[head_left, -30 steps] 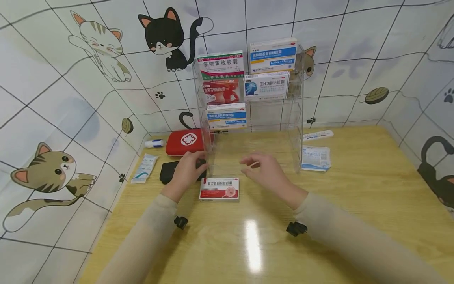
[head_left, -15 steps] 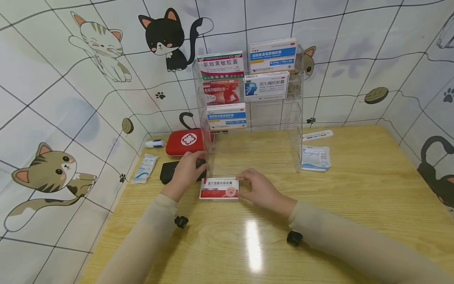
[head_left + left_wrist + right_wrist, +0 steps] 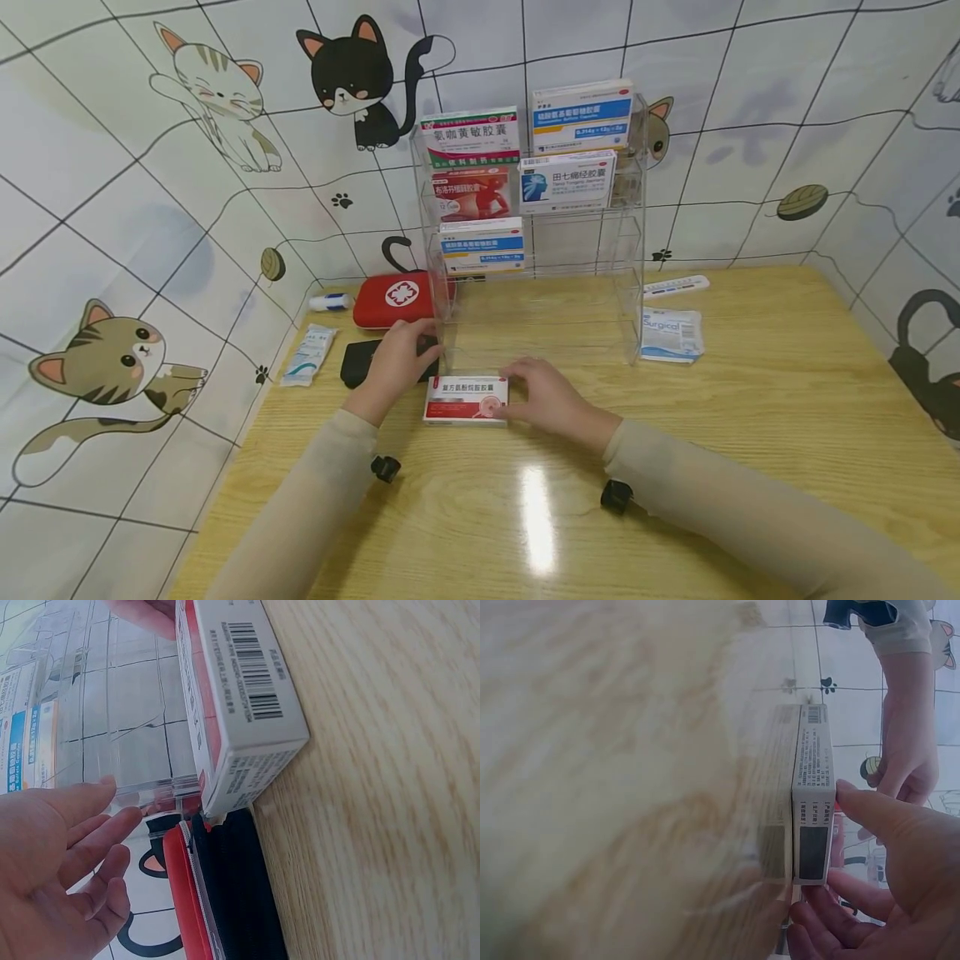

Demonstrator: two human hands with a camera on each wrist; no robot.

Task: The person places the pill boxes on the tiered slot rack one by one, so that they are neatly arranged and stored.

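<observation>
A white-and-red medicine box lies flat on the table in front of a clear acrylic display rack. My right hand pinches the box's right end, thumb at the near corner and fingers at the far one. In the right wrist view the thumb lies along the edge of the box. My left hand is at the rack's left front edge, above a black pouch. The left wrist view shows its fingers loosely bent, fingertips right by the rack's edge, with the box beyond them.
Several medicine boxes stand on the rack's upper tiers, including a blue-and-white one. Left of it lie a red first-aid case, a small tube and a white packet. A surgical packet and thermometer lie right.
My right hand has come down and toward me from before the rack to the box's right end, and its thumb now overlaps the box. My left hand stays at the rack's left edge.
</observation>
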